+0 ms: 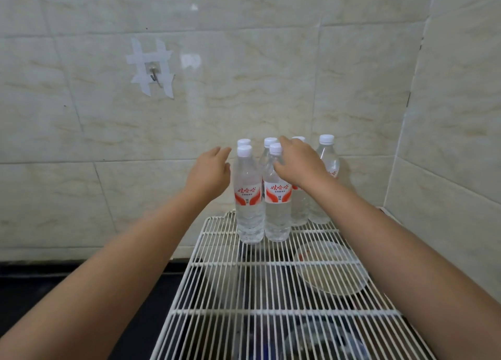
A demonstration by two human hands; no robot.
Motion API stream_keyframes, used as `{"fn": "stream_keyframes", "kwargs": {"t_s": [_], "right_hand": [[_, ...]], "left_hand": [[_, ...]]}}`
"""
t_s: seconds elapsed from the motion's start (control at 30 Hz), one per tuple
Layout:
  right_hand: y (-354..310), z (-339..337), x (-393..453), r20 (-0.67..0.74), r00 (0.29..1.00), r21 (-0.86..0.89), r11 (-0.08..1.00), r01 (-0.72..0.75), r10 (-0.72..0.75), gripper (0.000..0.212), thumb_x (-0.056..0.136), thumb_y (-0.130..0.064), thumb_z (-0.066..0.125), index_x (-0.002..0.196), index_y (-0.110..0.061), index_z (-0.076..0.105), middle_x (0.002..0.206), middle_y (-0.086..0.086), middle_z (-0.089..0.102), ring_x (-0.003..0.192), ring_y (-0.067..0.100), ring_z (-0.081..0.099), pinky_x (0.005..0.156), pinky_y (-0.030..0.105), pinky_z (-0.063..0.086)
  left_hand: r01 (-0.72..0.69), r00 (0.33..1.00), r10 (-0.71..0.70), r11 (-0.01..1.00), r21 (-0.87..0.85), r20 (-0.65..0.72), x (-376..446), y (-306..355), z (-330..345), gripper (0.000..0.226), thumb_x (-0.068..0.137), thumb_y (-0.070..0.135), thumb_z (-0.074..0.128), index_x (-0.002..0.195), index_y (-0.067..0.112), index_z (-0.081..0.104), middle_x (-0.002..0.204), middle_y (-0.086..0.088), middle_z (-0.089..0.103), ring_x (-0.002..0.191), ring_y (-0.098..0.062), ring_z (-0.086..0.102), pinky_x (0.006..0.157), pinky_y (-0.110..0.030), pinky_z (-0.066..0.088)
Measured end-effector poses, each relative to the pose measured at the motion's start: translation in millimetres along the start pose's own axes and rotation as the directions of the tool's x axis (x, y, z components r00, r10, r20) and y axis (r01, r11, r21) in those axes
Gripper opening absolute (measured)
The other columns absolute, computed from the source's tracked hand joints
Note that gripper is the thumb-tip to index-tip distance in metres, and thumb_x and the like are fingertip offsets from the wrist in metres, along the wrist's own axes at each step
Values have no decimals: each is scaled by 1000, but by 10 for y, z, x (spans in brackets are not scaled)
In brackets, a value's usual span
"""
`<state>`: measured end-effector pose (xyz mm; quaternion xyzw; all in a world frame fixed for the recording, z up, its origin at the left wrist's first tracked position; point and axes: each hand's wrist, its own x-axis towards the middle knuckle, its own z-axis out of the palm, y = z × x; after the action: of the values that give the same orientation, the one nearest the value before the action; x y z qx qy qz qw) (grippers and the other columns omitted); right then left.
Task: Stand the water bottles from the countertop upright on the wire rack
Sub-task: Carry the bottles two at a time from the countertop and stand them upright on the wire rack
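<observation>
bottles: six clear water bottles w/ white caps and red-white labels, all upright at the far end of the wire rack [271, 286], close to the tiled wall [244, 88]
front row: front-left bottle [249, 197] and front-middle bottle [277, 197] side by side, just about touching
back row: back-left bottle [243, 142] only shows its cap behind the front-left one; back-middle bottle [267, 149] mostly hidden; a bottle behind the right hand [299, 208], cap partly covered; far-right bottle [326, 170] stands clear of the rest
left hand [210, 171]: reaches fwd, just left of the front-left bottle, fingers straight-ish and loosely together, holding nothing; not clearly touching the bottle
right hand [298, 163]: over the middle bottles at neck height, fingers [284, 142] relaxed and slightly curved, thumb near the shoulder of the front-middle bottle; looks like it holds nothing, but contact w/ the bottle can't be told for sure
rack: white wire, spans over a dark countertop [54, 292]; a round clear dish [332, 270] shows beneath the wires on the right
wall: adhesive hook [155, 75] fixed w/ crossed strips of tape, upper left
</observation>
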<state>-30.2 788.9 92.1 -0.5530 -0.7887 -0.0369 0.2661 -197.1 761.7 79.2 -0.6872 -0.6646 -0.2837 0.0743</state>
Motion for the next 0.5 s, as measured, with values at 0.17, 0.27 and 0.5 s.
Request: {"fn": "stream_keyframes", "kwargs": {"t_s": [0.17,0.27,0.5], "right_hand": [[-369,170,-180,-120,963,-105,968,230,-242,52,90,-32,48,135,-8,38,141,14,40,132,31,33,106,40,28],[-793,441,-352,-25,944,-27,944,329,-330,57,92,-37,45,141,-11,31,152,12,26,142,32,15,116,44,13],[-2049,1062,-1009,136,841,170,849,500,-523,57,93,-40,41,142,-12,30,151,13,28,143,34,12,116,44,13]], "left_hand": [[99,995,-88,941,323,-47,-467,-392,-172,47,99,25,34,145,17,27,156,-8,17,145,-27,8,116,-41,13],[247,967,-251,887,391,-42,-912,-637,-294,48,99,31,31,146,22,23,157,-6,13,145,-28,4,117,-41,10],[506,842,-530,706,497,-104,-2244,-1304,-768,49,97,30,37,144,21,28,156,-6,20,144,-29,12,114,-41,17]]}}
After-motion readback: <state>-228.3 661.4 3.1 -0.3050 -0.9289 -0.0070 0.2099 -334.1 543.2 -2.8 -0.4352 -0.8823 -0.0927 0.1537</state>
